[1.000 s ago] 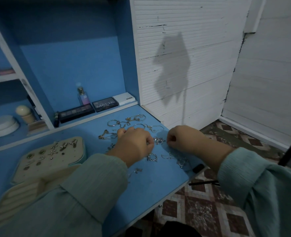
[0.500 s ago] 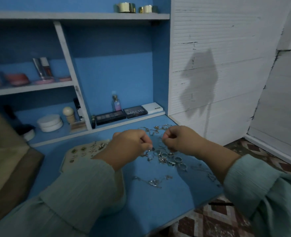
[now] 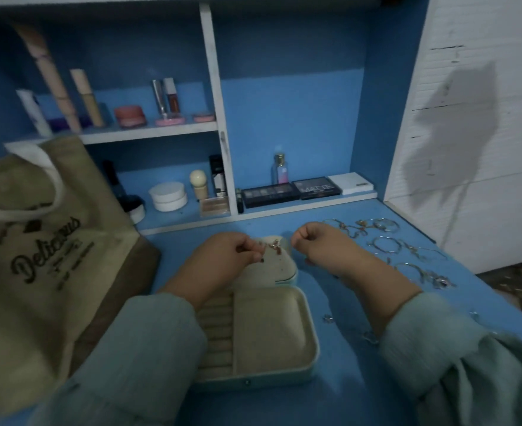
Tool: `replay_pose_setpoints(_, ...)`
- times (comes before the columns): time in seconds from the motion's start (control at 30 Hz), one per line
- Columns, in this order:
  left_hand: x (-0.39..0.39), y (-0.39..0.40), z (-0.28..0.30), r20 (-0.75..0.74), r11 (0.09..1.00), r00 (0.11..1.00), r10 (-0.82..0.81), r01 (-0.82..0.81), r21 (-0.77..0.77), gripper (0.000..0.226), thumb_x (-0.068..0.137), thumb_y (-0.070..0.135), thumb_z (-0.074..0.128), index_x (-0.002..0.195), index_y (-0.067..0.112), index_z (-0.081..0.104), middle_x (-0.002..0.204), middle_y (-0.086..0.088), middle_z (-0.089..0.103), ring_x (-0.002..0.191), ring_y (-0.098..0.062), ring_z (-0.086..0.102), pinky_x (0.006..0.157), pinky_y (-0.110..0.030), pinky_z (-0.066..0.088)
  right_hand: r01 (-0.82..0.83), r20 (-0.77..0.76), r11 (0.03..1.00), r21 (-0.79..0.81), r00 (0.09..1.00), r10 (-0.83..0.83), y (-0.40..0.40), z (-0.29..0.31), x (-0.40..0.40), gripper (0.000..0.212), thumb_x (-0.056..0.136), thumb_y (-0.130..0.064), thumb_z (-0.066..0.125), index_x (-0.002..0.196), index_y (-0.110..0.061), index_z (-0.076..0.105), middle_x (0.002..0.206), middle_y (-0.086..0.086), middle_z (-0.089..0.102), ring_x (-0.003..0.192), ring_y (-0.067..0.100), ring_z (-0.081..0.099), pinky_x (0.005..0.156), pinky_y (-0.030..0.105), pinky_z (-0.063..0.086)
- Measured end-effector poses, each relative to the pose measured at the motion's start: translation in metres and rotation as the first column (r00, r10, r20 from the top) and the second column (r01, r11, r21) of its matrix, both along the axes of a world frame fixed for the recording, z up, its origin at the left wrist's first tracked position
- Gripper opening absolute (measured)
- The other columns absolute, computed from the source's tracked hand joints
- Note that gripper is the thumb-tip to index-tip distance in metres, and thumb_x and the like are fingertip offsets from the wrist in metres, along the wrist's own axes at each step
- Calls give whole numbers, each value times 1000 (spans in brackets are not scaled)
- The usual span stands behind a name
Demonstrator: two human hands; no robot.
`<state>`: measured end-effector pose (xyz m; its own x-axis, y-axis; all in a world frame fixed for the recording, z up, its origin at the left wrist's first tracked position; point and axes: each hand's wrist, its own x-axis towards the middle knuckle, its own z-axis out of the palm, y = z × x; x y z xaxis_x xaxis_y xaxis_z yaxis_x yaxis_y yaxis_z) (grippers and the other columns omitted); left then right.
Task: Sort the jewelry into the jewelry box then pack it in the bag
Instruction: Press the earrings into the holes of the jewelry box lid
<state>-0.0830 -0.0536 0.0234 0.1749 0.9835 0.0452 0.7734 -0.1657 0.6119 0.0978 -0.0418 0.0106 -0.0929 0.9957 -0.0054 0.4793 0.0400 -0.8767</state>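
An open cream jewelry box lies on the blue desk, its ring rolls and compartment toward me. Its lid panel lies flat beyond and carries several small earrings. My left hand hovers over the panel's left side and pinches a small earring at the fingertips. My right hand hangs just right of the panel with fingers curled into a pinch; nothing shows between them. Loose bracelets and chains are spread on the desk to the right. A beige tote bag stands at the left.
Shelves behind hold cosmetics: eyeshadow palettes, a small perfume bottle, a white jar, and tubes on the upper shelf. A white wall borders the right side, and the desk's right edge drops to a patterned floor. Small rings lie near my right sleeve.
The view has swung left and down. Both hands moved from above the loose jewelry pile to over the jewelry box lid panel, and the tote bag has come into view.
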Motion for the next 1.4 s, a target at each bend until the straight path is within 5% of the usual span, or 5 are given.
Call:
replay_pose_setpoints(0.3,-15,-1,-7,138,997,989,56,-63,45,10,91,28,57,82,32,59,78,23,54,71,9,47,54,-6,34,97,-41,995,23,995,-96,18,-17,-25,23,93,-14,45,73,-22,52,75,-9,55,69,4,49,56,20,34)
replay_pose_setpoints(1.0,3,-9,-9,329,986,944,21,-75,152,19,83,19,68,79,37,64,79,20,64,67,20,53,60,3,38,157,-565,987,27,817,-115,11,-13,-20,21,90,-5,51,72,-15,57,100,20,67,93,33,64,90,44,52)
replay_pose_setpoints(1.13,10,-5,-8,229,979,973,-8,-38,198,24,79,18,71,72,39,63,76,25,61,72,19,55,67,1,39,106,-709,993,-43,698,-105,10,-10,-16,21,93,-2,46,75,-12,53,93,11,67,81,19,63,72,28,54)
replay_pose_setpoints(1.27,14,-1,-11,44,943,999,-13,-2,332,35,73,26,76,61,51,55,78,20,56,90,-10,54,91,-38,40,60,-764,993,-101,634,-116,10,-10,-12,20,93,-2,47,76,-12,52,84,6,66,73,14,61,66,24,51)
replay_pose_setpoints(1.4,18,-5,-7,-93,917,992,89,-45,396,27,72,38,73,64,53,53,85,22,43,94,-4,32,75,-25,14,46,-778,992,-116,617,-119,10,-10,-13,20,92,0,48,76,-11,54,80,8,61,70,15,57,67,24,52)
